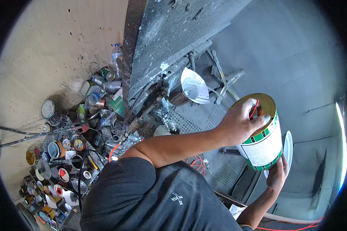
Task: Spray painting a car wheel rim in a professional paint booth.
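Note:
In front of me at the right is a paint can (pixel 262 150) with a green and white label and a gold-coloured top, tilted. My left hand (pixel 243 119) reaches over its rim, fingers bent and closed around a thin red stick-like tool (pixel 254 109); its lower end is hidden by the hand and can. From below, my right hand (pixel 277 174) grips the can's lower edge, fingers wrapped round the base. Just behind that hand shows a pale round dish-like piece (pixel 288 148), partly covered by the can.
A paint-crusted grey panel (pixel 177 42) slants down from above. Beside it sits a white paper cone (pixel 194 86). Many used cans, cups and bottles crowd the lower left, with a black hose (pixel 34 133) across them. A red hose (pixel 196 163) coils near my body.

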{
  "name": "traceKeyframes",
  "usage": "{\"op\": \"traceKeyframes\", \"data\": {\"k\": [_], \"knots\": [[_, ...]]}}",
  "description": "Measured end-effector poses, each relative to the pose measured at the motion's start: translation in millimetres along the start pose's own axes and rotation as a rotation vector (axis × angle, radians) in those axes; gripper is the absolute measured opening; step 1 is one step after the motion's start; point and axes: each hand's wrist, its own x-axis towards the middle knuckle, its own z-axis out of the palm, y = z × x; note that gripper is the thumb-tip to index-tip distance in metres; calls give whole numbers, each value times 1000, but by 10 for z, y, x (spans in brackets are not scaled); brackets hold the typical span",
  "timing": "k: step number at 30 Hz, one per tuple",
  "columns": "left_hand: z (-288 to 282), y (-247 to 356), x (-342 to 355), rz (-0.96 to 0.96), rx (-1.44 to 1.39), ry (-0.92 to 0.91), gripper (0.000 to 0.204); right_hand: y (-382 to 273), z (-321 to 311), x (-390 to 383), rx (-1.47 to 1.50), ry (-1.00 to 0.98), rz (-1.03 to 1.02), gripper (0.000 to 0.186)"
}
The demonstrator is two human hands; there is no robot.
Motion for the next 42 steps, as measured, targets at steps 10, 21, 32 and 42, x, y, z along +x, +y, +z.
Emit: {"op": "traceKeyframes", "data": {"k": [10, 21, 32, 42], "knots": [[75, 114, -110, -25, 54, 0, 50, -208, -243, 31, -104, -23, -47, 60], [155, 139, -67, -17, -72, -71, 46, -341, -416, 43, -165, 27, -129, 60], [179, 79, -95, 38, -153, -2, 42, -366, -386, 104, -113, 12, -111, 63], [181, 40, -112, 85, -167, 102, 34, -402, -341, 286, -159, -40, -150, 72]]}}
